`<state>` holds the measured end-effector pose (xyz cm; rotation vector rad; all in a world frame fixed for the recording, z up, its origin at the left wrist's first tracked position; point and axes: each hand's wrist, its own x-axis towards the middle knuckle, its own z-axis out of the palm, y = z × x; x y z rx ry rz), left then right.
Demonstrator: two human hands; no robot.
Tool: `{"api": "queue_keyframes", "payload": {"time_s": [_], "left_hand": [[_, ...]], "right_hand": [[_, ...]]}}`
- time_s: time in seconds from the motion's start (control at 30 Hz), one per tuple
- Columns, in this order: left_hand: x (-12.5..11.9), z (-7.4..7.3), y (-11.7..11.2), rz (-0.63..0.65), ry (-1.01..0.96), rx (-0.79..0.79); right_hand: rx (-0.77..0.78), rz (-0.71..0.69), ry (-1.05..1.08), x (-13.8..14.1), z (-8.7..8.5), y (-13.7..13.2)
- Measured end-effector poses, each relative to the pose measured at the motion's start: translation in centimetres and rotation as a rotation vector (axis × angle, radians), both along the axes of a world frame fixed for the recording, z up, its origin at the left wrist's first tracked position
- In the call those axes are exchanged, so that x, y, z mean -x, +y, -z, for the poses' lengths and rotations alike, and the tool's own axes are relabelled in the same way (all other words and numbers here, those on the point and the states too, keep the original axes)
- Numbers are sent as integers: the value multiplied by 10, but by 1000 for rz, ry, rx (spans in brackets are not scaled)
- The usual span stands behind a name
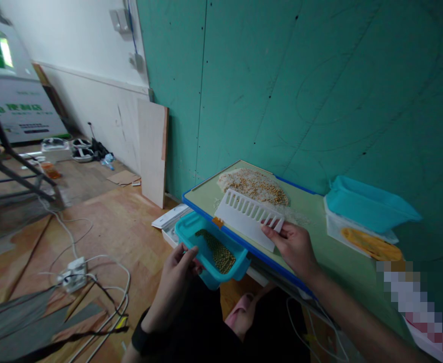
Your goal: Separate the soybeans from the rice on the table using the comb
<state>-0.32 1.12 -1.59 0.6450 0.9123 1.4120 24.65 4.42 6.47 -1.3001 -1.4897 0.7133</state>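
My right hand (295, 247) is closed on one end of a white plastic plate with a row of slots (244, 224), tilted over the near edge of the green-topped table (318, 232). Behind the plate, a pile of white grains mixed with yellowish kernels (254, 185) spreads over the tabletop. Just below the blue table edge is a light-blue plastic basin (185, 227) with small green beans (221, 256) inside. My left hand (178, 269) has its fingers curled at the basin's near left rim, gripping it. The basin's underside is hidden.
A second blue basin (369, 204) stands at the table's far right by the green wall, with a yellow cloth-like item (373, 243) beside it. A wooden board (153, 151) leans on the wall. White cables and a power strip (73, 275) lie on the floor at left.
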Motion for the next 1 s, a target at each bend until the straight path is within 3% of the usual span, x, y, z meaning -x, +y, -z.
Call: {"api": "queue_keyframes", "payload": {"time_s": [0.23,0.37,0.5,0.63,0.73,0.87,1.0], "left_hand": [[0,-1,1,-15,16,10],[-1,-2,0,-6,15,-2],[-1,0,-2,-8,16,24],[-3,4,-5,-10,10,54],[-5,5,-9,-13,3,67],[-7,10,-17,-31,-21,90],[-7,18,-24,-34,-40,101]], "right_hand": [[-30,-3,-31,11,-3,-13],[-103,8,-157,19,2,-15],[-234,-4,-380,35,7,-11],[-344,-64,-738,66,5,0],[-408,-187,-1000,94,2,9],[-397,-156,-1222,128,0,15],[-356,-79,-1299,143,-1,12]]}}
